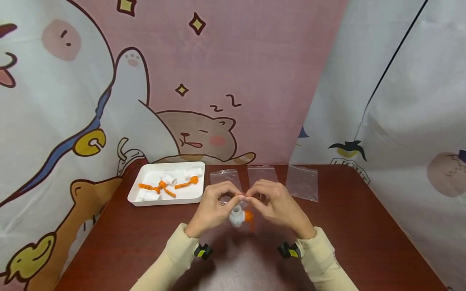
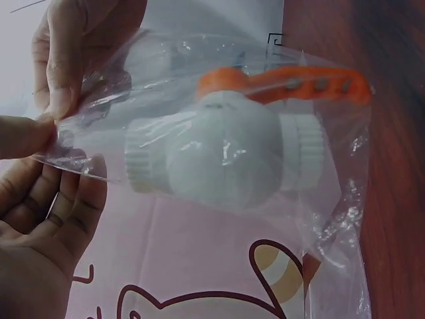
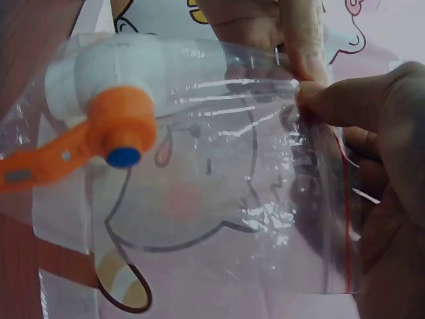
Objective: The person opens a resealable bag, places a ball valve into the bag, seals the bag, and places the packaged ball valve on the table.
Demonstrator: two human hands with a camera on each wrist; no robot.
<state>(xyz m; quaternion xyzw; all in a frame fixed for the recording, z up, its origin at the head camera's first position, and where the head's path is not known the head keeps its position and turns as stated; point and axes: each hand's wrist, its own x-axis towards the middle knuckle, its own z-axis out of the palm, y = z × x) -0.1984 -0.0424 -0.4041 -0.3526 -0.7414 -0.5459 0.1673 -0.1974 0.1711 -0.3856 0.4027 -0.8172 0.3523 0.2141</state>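
Fingers (image 1: 236,199) of the left hand (image 1: 212,206) and right hand (image 1: 274,204) were pinched tight on the mouth of a clear zip-lock bag (image 3: 219,173), thumbs almost meeting, a red line (image 3: 348,226) running along its edge! And inside it sat the white ball valve (image 2: 226,153), orange lever handle (image 2: 312,83) and all, held above the middle of the counter (image 1: 364,226)! Over at the counter's far left corner, a white tray (image 1: 164,203) carried white valve bodies (image 1: 169,179) and more orange handles (image 1: 149,187). Along the far edge, right of the tray, lay three more clear bags (image 1: 302,183), side by side.
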